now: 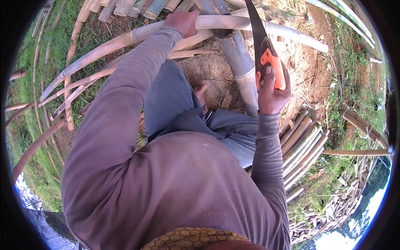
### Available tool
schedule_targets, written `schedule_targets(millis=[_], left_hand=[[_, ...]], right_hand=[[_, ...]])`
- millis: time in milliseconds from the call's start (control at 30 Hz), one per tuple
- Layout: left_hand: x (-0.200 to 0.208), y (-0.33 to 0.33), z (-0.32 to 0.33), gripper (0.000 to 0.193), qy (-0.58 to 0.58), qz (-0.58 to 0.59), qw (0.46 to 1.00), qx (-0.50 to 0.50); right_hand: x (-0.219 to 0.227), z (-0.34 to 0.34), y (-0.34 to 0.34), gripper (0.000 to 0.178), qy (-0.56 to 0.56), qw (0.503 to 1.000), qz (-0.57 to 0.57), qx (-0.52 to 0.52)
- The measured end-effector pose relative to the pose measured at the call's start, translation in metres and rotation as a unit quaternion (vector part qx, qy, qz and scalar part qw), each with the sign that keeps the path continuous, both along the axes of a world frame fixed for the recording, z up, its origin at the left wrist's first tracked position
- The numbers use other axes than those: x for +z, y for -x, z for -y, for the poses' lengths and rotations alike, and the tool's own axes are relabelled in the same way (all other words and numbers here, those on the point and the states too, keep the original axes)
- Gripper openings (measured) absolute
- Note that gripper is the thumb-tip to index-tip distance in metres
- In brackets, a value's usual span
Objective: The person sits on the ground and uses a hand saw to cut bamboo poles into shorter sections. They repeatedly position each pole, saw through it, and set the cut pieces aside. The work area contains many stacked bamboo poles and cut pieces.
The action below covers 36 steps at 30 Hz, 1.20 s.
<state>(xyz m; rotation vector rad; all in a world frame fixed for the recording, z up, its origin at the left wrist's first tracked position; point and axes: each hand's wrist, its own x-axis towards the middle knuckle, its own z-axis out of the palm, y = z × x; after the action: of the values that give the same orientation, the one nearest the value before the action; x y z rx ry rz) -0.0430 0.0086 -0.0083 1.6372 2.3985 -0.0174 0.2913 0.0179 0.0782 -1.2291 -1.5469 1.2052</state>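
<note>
My left hand (182, 23) is wrapped round a long bamboo pole (298, 35), which lies across a thicker bamboo log (238, 56). In my right hand (273, 96) is a handsaw (271, 58), held by its orange and black handle with the thumb along the side. Its dark blade points away from me and passes over the pole to the right of the log. Whether the teeth touch the bamboo, I cannot tell.
Cut bamboo pieces (155, 8) lie in a row at the far side. Another stack of cut lengths (302, 143) rests by my right forearm. Long poles (79, 85) stretch over the grass at left. My bent legs (168, 98) are close below the log.
</note>
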Motion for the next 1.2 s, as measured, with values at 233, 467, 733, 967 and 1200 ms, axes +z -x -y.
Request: schedule_targets(millis=[233,467,733,967,1200], left_hand=[[0.001,0.007,-0.003,0.053,0.044,0.020,0.999,-0.017],[0.004,0.003,-0.013,0.056,0.041,0.031,0.998,-0.023],[0.005,0.018,-0.011,0.059,0.077,0.072,0.994,-0.025],[-0.001,0.026,-0.032,0.066,0.110,0.118,0.986,-0.033],[-0.031,0.053,-0.030,0.060,0.139,0.167,0.973,-0.070]], right_hand=[[0.008,0.080,-0.057,0.049,0.012,0.996,-0.085,-0.013],[-0.032,-0.048,0.033,0.042,-0.089,0.996,0.018,-0.003],[0.006,0.101,-0.082,0.055,-0.021,0.999,-0.049,0.001],[-0.034,-0.055,0.034,0.043,-0.074,0.997,-0.020,0.001],[-0.002,0.100,-0.088,0.045,-0.063,0.998,0.001,0.008]])
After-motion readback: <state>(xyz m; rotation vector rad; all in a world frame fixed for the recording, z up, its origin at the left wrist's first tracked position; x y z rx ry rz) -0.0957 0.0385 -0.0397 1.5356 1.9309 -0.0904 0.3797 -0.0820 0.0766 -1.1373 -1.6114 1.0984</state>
